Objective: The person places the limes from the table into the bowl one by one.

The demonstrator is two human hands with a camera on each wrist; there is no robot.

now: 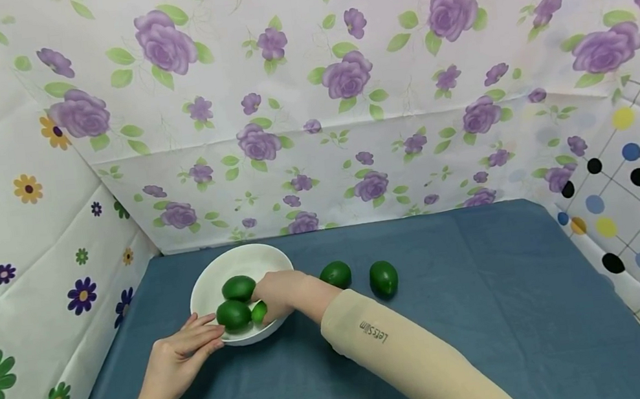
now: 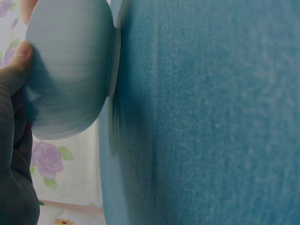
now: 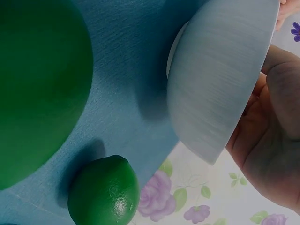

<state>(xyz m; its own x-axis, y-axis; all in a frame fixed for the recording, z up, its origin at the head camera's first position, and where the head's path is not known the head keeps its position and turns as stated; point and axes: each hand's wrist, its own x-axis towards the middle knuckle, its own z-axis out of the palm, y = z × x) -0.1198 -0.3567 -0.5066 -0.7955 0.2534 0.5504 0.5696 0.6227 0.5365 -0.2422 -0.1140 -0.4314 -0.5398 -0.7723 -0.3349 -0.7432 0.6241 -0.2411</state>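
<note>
A round white bowl (image 1: 205, 288) is held by the left hand (image 1: 180, 356). A smooth green fruit (image 1: 258, 312) is pinched by the right hand (image 1: 280, 292)

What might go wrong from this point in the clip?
The white bowl might tilt if the left hand, at its rim, presses down too hard. The lighter fruit at the right hand could bump the two darker fruits beside it. Drawing back, the right forearm might nudge the rounded loose fruit beyond it, perhaps setting it rolling.
</note>
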